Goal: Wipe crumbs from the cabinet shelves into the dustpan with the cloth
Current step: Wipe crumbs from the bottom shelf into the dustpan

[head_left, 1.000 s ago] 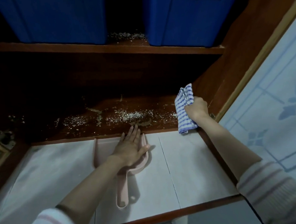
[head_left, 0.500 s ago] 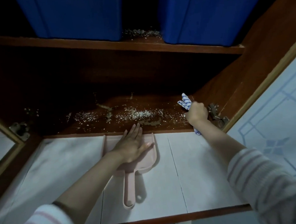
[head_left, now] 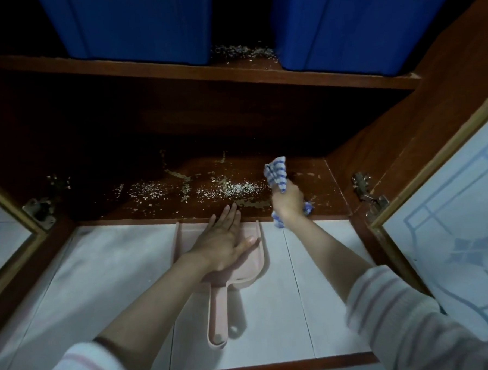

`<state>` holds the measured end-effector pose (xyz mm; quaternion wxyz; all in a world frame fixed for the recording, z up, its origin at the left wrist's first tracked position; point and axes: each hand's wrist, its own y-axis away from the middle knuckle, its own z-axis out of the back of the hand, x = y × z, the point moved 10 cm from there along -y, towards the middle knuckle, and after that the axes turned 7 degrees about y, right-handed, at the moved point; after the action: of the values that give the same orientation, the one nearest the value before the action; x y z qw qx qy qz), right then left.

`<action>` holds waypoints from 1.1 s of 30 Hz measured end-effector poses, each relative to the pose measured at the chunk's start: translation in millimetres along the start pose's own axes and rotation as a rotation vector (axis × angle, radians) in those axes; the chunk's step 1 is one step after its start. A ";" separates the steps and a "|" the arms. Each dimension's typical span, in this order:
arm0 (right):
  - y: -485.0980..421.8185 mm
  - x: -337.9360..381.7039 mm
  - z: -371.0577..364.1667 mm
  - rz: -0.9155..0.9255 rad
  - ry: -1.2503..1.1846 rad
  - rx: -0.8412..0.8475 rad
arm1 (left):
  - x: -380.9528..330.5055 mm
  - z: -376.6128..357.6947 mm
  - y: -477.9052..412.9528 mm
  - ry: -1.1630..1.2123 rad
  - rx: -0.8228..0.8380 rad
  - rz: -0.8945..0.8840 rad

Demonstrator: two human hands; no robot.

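A pink dustpan [head_left: 254, 272] lies on the white tiled floor, its mouth against the front edge of the lower cabinet shelf [head_left: 153, 209]. My left hand [head_left: 226, 242] presses flat on the pan with straight fingers. My right hand [head_left: 287, 203] grips a blue-and-white striped cloth [head_left: 277, 173] on the shelf's right part, just right of a band of pale crumbs [head_left: 226, 190]. More crumbs [head_left: 241, 51] lie on the upper shelf [head_left: 175, 75] between the bins.
Two blue bins [head_left: 132, 23] [head_left: 355, 20] stand on the upper shelf. The cabinet doors hang open, with hinges at the left [head_left: 39, 209] and right [head_left: 369, 195]. The right door [head_left: 450, 202] has a pale patterned panel. A wooden strip [head_left: 261, 368] crosses the floor near me.
My right hand has carried the cloth from the cabinet's right front corner onto the lower shelf, leftward toward the crumbs. My left hand stays flat on the dustpan.
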<state>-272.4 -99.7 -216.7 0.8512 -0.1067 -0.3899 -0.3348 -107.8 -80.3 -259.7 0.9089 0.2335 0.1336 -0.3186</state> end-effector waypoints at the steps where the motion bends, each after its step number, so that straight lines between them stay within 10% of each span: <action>1: 4.0 7.6 -10.5 0.019 -0.013 0.037 | 0.1 0.4 -0.3 -0.002 -0.003 0.003; 8: 2.6 18.5 -32.3 -0.108 -0.427 0.206 | -0.7 3.1 -0.7 0.024 0.017 0.012; 20: -41.5 -20.9 84.8 -0.073 -0.197 -0.208 | 1.4 0.6 -2.6 -0.003 -0.005 -0.018; 33: 1.4 10.8 -48.2 0.029 -0.072 0.130 | -1.7 4.0 -3.4 -0.003 -0.019 -0.011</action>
<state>-237.8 -125.2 -241.0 0.8465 -0.0687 -0.4396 -0.2925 -111.0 -83.8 -256.8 0.9095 0.2235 0.1364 -0.3228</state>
